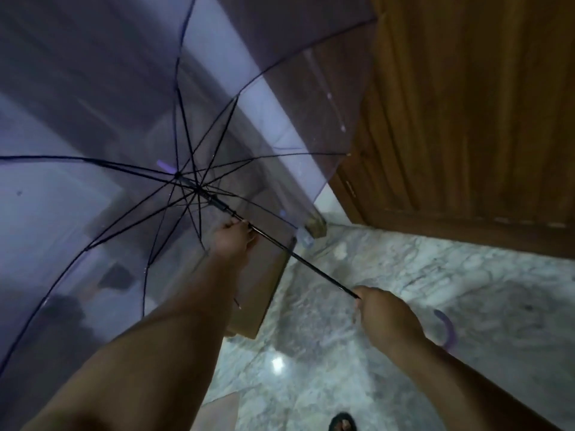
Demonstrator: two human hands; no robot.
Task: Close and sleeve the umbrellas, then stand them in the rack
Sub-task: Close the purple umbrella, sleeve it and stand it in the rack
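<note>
A clear purple-tinted umbrella (102, 98) is spread open in front of me, its black ribs fanning out from the hub. Its thin black shaft (298, 259) runs down to the right. My left hand (231, 236) grips the shaft high up, just below the runner. My right hand (384, 315) grips the lower end of the shaft by the handle. The curved purple handle (446, 329) sticks out behind my right wrist. No sleeve or rack can be made out.
A brown wooden door (466, 104) stands on the right. Grey marble floor (404, 275) lies below, with a cardboard box (264, 290) partly behind the canopy. My sandalled foot (342, 423) shows at the bottom edge. Dark shapes behind the canopy are blurred.
</note>
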